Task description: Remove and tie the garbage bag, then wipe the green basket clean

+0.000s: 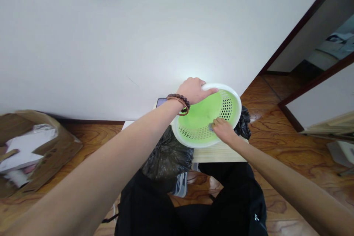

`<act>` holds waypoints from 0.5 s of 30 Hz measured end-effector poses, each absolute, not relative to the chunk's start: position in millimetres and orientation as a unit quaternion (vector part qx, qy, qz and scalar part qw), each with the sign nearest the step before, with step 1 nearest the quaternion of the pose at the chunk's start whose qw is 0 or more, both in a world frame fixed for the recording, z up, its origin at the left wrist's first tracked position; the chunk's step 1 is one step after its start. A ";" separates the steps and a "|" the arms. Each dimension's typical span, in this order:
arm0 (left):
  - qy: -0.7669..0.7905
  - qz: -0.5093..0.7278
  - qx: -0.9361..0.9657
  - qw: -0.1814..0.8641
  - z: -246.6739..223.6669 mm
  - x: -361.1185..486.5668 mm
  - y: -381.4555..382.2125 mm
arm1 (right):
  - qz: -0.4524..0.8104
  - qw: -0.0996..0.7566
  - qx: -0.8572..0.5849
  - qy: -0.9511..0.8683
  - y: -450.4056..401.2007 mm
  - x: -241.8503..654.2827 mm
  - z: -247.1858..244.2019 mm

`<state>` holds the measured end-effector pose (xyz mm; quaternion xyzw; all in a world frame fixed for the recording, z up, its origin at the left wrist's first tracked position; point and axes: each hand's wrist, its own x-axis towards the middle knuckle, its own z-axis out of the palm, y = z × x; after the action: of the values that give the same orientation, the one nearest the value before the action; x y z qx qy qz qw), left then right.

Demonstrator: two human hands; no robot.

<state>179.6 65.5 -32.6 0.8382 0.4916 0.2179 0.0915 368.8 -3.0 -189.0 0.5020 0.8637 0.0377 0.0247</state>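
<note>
A round green plastic basket [199, 145] with a white rim and perforated walls stands tilted on a small light wooden surface [219, 154]. My left hand [193, 90], with beaded bracelets [179, 99] at the wrist, is closed on the basket's far rim, the thumb lying over the inside. Inside the basket, near its right wall, my right hand [222, 129] is closed. A small bluish-grey piece [211, 127] pokes out of its fingers, too little of it showing to name.
Black plastic bags [168, 155] flank the wooden surface. A phone [160, 102] lies partly hidden behind my left wrist. A white wall [124, 44] rises behind. An open cardboard box [59, 151] sits on the floor at left; a doorway [304, 51] is at right.
</note>
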 end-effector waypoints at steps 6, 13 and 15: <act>0.496 0.214 0.834 0.110 -33.3 181.9 64.3 | 0.020 -0.002 0.588 0.809 -1.1 343.0 -204.5; 0.505 0.208 0.830 0.109 -33.3 181.4 64.5 | -0.138 -0.130 0.616 0.764 -31.3 253.8 -219.6; 0.502 0.205 0.834 0.104 -33.5 181.0 64.2 | -0.158 -0.140 0.589 0.780 -34.2 253.6 -214.9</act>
<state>181.0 64.2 -33.5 0.8341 0.5017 0.2046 0.1037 253.6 -34.2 -214.9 0.5893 0.7799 -0.1583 -0.1396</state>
